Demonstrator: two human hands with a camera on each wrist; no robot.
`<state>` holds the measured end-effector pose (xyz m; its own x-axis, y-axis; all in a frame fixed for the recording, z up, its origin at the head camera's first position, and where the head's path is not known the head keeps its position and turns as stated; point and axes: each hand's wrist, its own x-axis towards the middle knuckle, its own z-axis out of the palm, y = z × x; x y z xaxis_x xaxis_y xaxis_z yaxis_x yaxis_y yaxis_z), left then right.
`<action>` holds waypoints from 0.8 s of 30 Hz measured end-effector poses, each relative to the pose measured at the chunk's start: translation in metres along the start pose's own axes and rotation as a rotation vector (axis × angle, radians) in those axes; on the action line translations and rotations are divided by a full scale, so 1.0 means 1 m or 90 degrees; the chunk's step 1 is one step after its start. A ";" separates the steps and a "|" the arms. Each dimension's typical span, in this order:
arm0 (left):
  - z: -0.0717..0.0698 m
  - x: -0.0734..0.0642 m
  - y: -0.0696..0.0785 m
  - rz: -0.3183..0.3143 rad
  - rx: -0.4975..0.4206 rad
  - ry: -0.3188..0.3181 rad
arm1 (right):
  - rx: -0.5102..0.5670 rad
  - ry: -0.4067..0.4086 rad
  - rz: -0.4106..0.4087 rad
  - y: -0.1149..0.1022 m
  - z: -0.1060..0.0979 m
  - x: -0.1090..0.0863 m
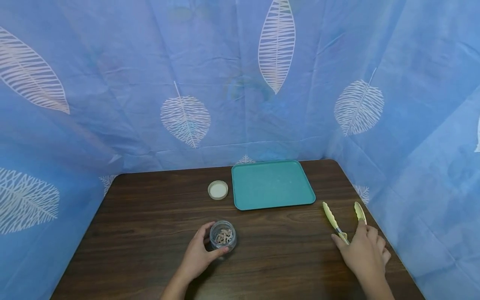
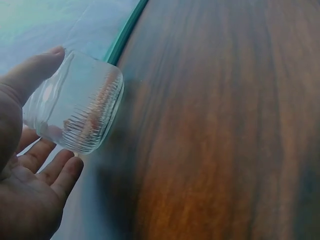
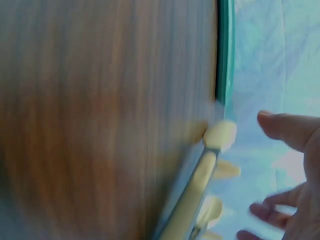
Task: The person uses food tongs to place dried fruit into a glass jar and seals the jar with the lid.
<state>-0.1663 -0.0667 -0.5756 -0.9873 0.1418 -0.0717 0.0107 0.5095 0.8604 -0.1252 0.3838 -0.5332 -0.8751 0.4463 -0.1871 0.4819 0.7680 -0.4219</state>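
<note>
My left hand (image 1: 196, 254) holds a small clear glass jar (image 1: 223, 235), its thumb on the near side and its fingers round the far left. In the left wrist view the ribbed jar (image 2: 85, 102) sits between thumb and fingers. Small beige pieces (image 1: 224, 236) lie at its bottom; their kind is hard to tell. My right hand (image 1: 363, 254) hovers over yellow tongs (image 1: 330, 215) with grey joints, which lie spread on the table. The right wrist view shows its thumb and fingers apart, with a gap between them and the tongs (image 3: 192, 192).
A teal tray (image 1: 273, 185) lies at the back right of the dark wooden table (image 1: 150, 216). Left of it rests a round lid (image 1: 218, 190) with a white middle. Blue cloth (image 1: 240, 83) with white leaf prints hangs behind and along the sides.
</note>
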 end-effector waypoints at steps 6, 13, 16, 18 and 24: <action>-0.003 0.001 0.002 0.006 0.004 -0.008 | 0.013 0.094 -0.173 -0.030 0.017 -0.006; -0.008 0.002 0.002 0.014 -0.011 -0.018 | 0.037 0.053 -0.240 -0.071 0.039 -0.016; -0.011 0.002 0.001 0.025 -0.008 -0.030 | 0.069 0.022 -0.277 -0.085 0.048 -0.020; -0.013 0.003 0.001 0.026 -0.012 -0.039 | 0.094 -0.004 -0.305 -0.094 0.053 -0.022; -0.018 0.006 0.001 0.017 -0.042 -0.060 | 0.162 -0.094 -0.372 -0.120 0.071 -0.028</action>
<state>-0.1754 -0.0807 -0.5657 -0.9674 0.2358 -0.0925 0.0236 0.4475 0.8940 -0.1620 0.2465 -0.5402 -0.9954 -0.0933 0.0237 -0.0842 0.7244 -0.6842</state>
